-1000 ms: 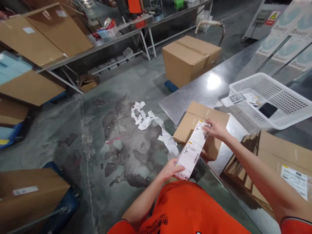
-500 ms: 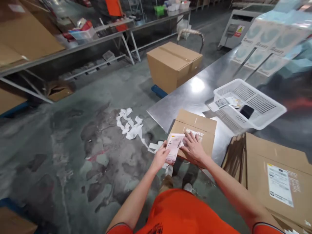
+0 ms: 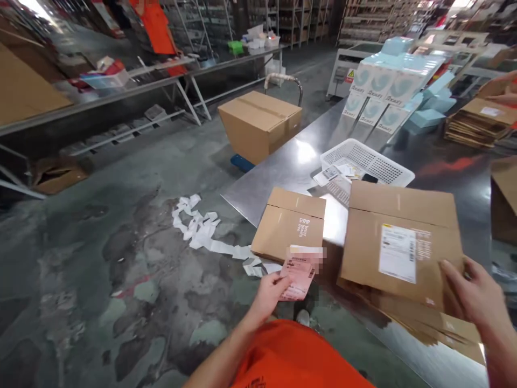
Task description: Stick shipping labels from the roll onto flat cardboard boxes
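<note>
My left hand (image 3: 271, 295) pinches a strip of pinkish shipping labels (image 3: 298, 279) below the near edge of a flat cardboard box (image 3: 291, 222). That box has white printing and lies at the table's corner. My right hand (image 3: 476, 291) grips the right edge of another flattened cardboard box (image 3: 365, 258), thumb on top and its other fingers partly hidden. A white shipping label (image 3: 398, 253) is stuck on this second box. Beneath it, more flattened boxes (image 3: 428, 323) lie in an uneven stack.
On the metal table (image 3: 278, 164) stands a white perforated basket (image 3: 390, 168) with papers and a dark object. Behind are stacked light-blue product boxes (image 3: 379, 86). A large carton (image 3: 258, 124) rests on a trolley. Crumpled backing paper (image 3: 200, 229) trails over the floor. Another person (image 3: 155, 27) stands far left.
My right hand has left the box at the table's corner and moved right to grip the labelled one, which now sits higher and farther left. My left hand still holds the labels. The view has shifted.
</note>
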`<action>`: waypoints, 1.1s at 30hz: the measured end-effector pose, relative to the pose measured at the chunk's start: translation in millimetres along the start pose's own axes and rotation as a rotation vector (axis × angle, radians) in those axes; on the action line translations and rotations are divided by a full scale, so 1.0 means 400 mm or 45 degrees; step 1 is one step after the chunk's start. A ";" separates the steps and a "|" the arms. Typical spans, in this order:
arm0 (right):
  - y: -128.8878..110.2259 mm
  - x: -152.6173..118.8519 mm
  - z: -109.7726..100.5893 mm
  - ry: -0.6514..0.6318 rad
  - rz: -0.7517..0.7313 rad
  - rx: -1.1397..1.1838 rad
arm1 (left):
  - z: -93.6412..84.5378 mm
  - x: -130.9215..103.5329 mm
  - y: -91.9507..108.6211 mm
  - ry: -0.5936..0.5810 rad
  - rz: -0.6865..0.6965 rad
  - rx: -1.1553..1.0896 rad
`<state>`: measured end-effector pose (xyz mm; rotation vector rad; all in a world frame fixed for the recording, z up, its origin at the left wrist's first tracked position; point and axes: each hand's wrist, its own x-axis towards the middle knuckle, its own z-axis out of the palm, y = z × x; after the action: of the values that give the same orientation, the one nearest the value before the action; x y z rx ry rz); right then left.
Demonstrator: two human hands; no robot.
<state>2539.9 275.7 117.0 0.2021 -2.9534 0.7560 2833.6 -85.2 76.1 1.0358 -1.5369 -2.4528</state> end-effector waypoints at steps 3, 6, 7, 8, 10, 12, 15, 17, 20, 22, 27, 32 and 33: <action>0.055 0.002 -0.065 -0.059 0.051 -0.165 | 0.032 -0.008 -0.034 0.040 -0.035 0.005; -0.131 -0.070 0.005 -0.208 -0.359 0.000 | 0.049 -0.022 -0.062 -0.015 -0.116 -0.008; -0.221 -0.102 0.046 -0.430 -0.475 0.202 | 0.050 -0.028 -0.067 -0.035 -0.143 -0.009; -0.311 -0.135 0.088 -0.649 -0.600 0.381 | 0.048 -0.034 -0.069 -0.049 -0.152 0.015; -0.460 -0.194 0.168 -0.985 -0.744 0.517 | 0.036 -0.042 -0.057 -0.069 -0.100 0.099; -0.548 -0.240 0.231 -1.141 -0.764 0.536 | 0.018 -0.042 -0.026 -0.044 0.044 0.147; -0.589 -0.281 0.294 -1.269 -0.728 0.576 | -0.004 -0.014 0.040 0.084 0.249 0.170; -0.594 -0.288 0.327 -1.295 -0.739 0.613 | -0.016 0.024 0.075 0.164 0.283 0.241; -0.613 -0.262 0.386 -1.202 -0.789 0.563 | -0.038 0.089 0.079 0.251 0.254 0.293; -0.635 -0.214 0.440 -1.114 -0.840 0.473 | -0.064 0.122 0.045 0.272 0.185 0.257; -0.687 -0.036 0.575 -0.739 -0.989 -0.001 | -0.171 0.109 -0.100 0.101 -0.175 0.126; -0.699 0.015 0.624 -0.537 -0.988 -0.237 | -0.281 0.024 -0.152 0.146 -0.291 0.143; -0.702 0.003 0.632 -0.489 -0.996 -0.239 | -0.296 0.023 -0.137 0.219 -0.239 0.137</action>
<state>2567.8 -90.6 28.7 1.5070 -2.8289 0.3442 2909.4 -153.1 -5.9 1.4302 -1.5981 -2.3405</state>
